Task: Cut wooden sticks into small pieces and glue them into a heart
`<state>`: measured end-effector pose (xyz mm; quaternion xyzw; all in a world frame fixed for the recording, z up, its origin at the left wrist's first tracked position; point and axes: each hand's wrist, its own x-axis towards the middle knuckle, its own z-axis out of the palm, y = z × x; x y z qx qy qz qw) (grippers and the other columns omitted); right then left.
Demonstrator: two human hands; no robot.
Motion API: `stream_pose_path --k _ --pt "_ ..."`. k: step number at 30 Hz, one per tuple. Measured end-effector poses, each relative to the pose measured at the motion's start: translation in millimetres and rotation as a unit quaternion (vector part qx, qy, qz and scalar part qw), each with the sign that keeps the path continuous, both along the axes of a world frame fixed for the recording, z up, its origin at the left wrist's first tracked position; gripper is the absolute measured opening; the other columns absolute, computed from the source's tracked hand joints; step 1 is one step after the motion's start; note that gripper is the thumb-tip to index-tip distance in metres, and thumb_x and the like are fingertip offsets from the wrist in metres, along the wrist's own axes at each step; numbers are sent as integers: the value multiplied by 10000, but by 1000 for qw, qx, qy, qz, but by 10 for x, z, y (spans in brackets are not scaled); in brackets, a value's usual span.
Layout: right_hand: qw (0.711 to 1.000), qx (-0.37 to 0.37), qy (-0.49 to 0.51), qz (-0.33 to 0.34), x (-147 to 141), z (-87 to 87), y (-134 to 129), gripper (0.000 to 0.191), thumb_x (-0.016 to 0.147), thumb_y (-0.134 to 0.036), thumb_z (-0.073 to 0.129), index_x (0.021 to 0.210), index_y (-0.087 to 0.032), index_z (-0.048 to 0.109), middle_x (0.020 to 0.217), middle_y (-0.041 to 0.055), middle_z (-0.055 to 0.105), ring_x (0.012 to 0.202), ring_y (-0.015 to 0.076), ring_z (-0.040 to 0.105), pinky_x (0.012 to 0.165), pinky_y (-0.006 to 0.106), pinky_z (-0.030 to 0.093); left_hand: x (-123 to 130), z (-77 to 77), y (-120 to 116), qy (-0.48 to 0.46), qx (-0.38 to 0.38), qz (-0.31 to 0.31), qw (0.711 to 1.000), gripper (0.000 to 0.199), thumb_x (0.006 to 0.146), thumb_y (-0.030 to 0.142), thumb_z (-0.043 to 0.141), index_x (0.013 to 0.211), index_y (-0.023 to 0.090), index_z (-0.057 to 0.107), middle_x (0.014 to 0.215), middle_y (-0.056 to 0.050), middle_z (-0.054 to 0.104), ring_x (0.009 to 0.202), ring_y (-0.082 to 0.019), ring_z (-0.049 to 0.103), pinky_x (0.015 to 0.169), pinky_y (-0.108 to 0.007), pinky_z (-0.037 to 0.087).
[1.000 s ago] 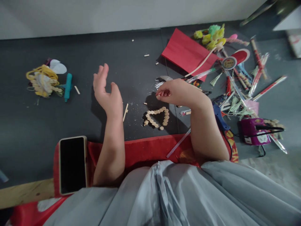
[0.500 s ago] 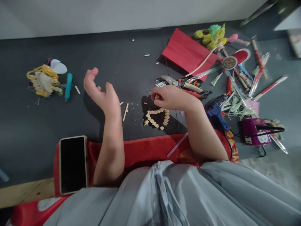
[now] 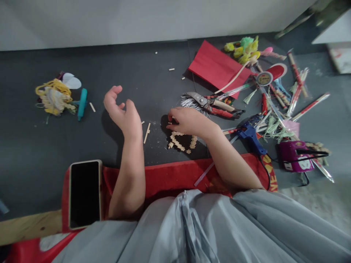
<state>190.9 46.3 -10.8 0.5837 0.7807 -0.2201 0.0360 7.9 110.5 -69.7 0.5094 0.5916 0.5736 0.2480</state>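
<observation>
My left hand hovers over the dark table with its fingers curled but apart, holding nothing. Just right of it lie a thin stick and short pale pieces. My right hand reaches down over a small wooden piece, thumb and forefinger apart on either side of it; contact is not clear. Below that hand, a heart-like outline of small wooden pieces lies on the table, its upper right part partly covered by the hand. Pruning shears rest above my right wrist.
Red paper lies at the back, beside tassels and wrapped sticks. A blue glue gun and purple box are at right. A phone, teal tube and yellow cord bundle are at left.
My right hand has moved left and down from beside the shears, and its thumb and forefinger have parted. My left hand keeps its pose. The whole view has shifted slightly.
</observation>
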Motion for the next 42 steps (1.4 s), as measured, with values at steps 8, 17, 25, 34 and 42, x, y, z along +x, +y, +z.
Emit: stream_pose_path --k 8,17,25,34,42 --pt "1000 13 -27 1 -20 -44 -4 220 934 -237 506 1034 -137 675 1087 153 733 973 281 687 738 336 398 27 2 -18 -9 3 12 1000 338 784 134 525 1095 267 530 1270 -50 579 1258 -228 522 1114 -411 415" --pt "997 -7 -67 27 -53 32 13 271 905 -205 474 1030 -120 699 1057 168 752 948 287 704 731 344 424 61 -5 -32 -28 7 7 1000 384 759 75 478 1097 243 548 1231 -51 591 1208 -201 546 1022 -360 465" --pt "997 47 -52 -10 221 82 470 259 916 -238 484 1024 -148 702 1022 136 750 920 250 677 772 332 449 81 -35 -37 -39 20 1 999 423 727 31 456 1084 229 566 1203 -60 602 1128 -180 558 869 -296 491" --pt "981 145 -41 -119 718 58 1027 343 949 -324 463 1161 -145 664 1106 179 701 988 286 644 836 400 486 104 -30 -74 -35 19 -1 999 418 750 16 463 1088 232 582 1196 -54 610 1136 -171 568 836 -277 505" --pt "984 123 -110 -69 884 -227 1157 290 891 -270 538 1076 -118 702 1031 188 716 990 327 645 848 456 490 113 -33 -85 -35 11 -14 999 339 813 47 487 1072 243 586 1180 -50 616 1152 -188 576 923 -321 511"
